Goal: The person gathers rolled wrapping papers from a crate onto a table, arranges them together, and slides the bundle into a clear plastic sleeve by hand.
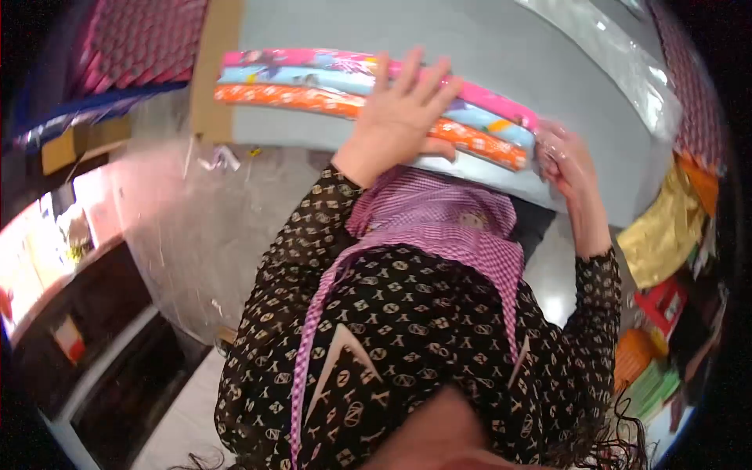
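Note:
Three long rolls, apparently wrapping paper, lie side by side across the grey table: a pink patterned roll [270, 59], a light blue roll [266, 76] and an orange roll with white print [282, 97]. Shiny clear plastic seems to cover them. My left hand [403, 110] rests flat across their middle, fingers spread. At the right end of the rolls is my right hand [565, 160], slightly blurred, with curled fingers pinched at what looks like the loose end of the clear plastic wrap.
Stacks of pink rolls [149, 43] stand at the far left, with more pink rolls [691, 94] at the right. Clear plastic film [638, 78] lies along the table's right side. A cardboard strip [211, 47] borders its left. Gold material [666, 231] hangs at lower right.

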A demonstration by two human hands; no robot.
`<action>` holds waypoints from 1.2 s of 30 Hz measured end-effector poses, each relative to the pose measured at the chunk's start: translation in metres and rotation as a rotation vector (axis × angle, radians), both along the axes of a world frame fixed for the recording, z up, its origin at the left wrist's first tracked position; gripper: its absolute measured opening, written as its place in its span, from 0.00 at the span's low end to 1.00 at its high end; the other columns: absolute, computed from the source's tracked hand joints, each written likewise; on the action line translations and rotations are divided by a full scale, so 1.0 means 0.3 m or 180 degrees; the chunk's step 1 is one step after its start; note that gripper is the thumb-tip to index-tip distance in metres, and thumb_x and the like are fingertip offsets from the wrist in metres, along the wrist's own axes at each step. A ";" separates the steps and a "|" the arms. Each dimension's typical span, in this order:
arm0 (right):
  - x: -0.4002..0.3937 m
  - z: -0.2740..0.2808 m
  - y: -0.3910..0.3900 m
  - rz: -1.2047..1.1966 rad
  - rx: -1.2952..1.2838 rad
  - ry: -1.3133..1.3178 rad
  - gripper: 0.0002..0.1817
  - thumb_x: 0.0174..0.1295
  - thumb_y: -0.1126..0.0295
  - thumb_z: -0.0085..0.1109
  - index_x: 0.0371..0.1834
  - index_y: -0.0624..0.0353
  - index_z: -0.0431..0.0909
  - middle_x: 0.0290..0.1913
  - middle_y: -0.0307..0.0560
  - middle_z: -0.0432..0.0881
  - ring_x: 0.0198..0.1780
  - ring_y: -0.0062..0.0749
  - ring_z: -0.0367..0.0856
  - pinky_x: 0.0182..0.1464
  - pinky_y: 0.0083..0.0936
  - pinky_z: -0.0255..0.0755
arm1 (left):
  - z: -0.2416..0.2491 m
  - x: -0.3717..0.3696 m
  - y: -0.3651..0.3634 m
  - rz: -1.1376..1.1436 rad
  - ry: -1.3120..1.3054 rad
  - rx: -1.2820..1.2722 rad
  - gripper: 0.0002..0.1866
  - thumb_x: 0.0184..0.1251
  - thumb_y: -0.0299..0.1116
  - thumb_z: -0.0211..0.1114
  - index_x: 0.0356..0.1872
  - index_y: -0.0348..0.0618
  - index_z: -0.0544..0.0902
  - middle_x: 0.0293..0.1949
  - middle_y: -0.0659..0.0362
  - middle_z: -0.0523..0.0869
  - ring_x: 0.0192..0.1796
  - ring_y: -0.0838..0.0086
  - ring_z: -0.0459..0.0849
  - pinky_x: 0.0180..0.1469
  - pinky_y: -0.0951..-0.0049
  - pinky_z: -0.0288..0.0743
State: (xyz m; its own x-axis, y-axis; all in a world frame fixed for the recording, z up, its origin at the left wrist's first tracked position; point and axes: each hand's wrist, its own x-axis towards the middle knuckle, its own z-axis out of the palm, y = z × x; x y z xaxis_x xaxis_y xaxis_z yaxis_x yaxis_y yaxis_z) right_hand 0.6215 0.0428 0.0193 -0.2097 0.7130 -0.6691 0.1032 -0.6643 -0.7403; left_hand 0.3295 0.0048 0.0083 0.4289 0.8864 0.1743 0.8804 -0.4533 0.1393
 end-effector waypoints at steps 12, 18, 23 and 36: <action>0.022 -0.056 0.021 -0.0231 0.0001 0.0029 0.10 0.65 0.65 0.63 0.31 0.54 0.73 0.16 0.31 0.67 0.11 0.13 0.58 0.11 0.16 0.52 | 0.001 -0.003 0.002 -0.0181 -0.0338 0.0164 0.51 0.39 0.71 0.67 0.66 0.49 0.74 0.67 0.54 0.72 0.72 0.48 0.62 0.71 0.32 0.47; 0.028 -0.058 0.024 -0.0370 -0.0218 0.0229 0.10 0.66 0.65 0.63 0.31 0.54 0.73 0.17 0.31 0.67 0.11 0.13 0.58 0.11 0.16 0.52 | -0.004 -0.002 -0.001 -0.0183 -0.0327 0.0197 0.51 0.39 0.70 0.67 0.66 0.49 0.74 0.67 0.54 0.72 0.72 0.48 0.62 0.71 0.31 0.47; 0.031 -0.051 0.020 -0.0423 -0.0325 0.0331 0.11 0.65 0.63 0.65 0.34 0.54 0.75 0.17 0.30 0.67 0.12 0.13 0.58 0.12 0.15 0.52 | 0.008 -0.002 0.002 -0.0172 -0.0339 0.0156 0.50 0.41 0.70 0.67 0.66 0.49 0.74 0.66 0.54 0.72 0.72 0.47 0.62 0.71 0.31 0.47; 0.027 -0.048 0.027 -0.0268 -0.0065 0.0128 0.10 0.64 0.64 0.63 0.30 0.54 0.73 0.18 0.31 0.68 0.11 0.13 0.57 0.12 0.16 0.52 | 0.002 0.002 0.002 -0.0196 -0.0296 0.0179 0.51 0.40 0.72 0.65 0.66 0.49 0.74 0.66 0.54 0.72 0.72 0.47 0.62 0.70 0.32 0.49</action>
